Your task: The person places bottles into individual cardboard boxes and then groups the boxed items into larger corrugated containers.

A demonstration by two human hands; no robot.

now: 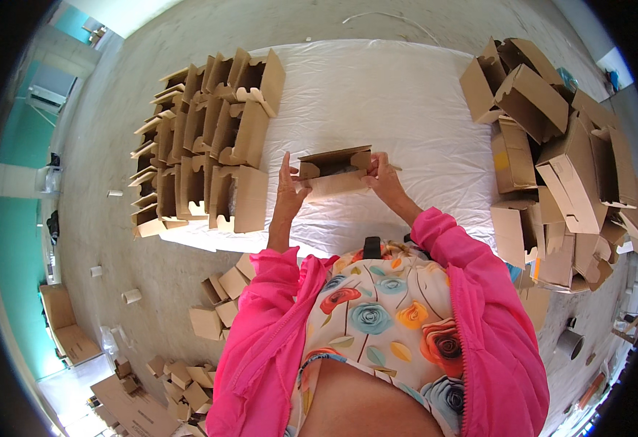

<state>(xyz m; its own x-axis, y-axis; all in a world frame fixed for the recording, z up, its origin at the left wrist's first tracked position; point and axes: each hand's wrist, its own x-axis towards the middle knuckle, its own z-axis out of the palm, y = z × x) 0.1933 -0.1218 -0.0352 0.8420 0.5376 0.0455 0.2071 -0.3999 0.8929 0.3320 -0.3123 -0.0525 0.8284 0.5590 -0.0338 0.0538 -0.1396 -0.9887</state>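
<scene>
A small open-topped brown cardboard box (337, 187) is between my hands over the near middle of the white-covered table. Its back wall stands higher than its front, and the inside is dark. My left hand (288, 191) braces the box's left end, thumb at the front corner and a finger stretched upward. At the right end, my right hand (386, 180) grips the box with its fingers bent around the edge. Whether the box rests on the cloth or is slightly raised, I cannot tell.
Rows of open cardboard boxes (250, 135) stand packed along the table's left side. A jumbled pile of boxes (574, 167) lies at the right. White cloth (377, 87) covers the table. More cartons (188, 382) lie on the floor at lower left, near a white roll (131, 296).
</scene>
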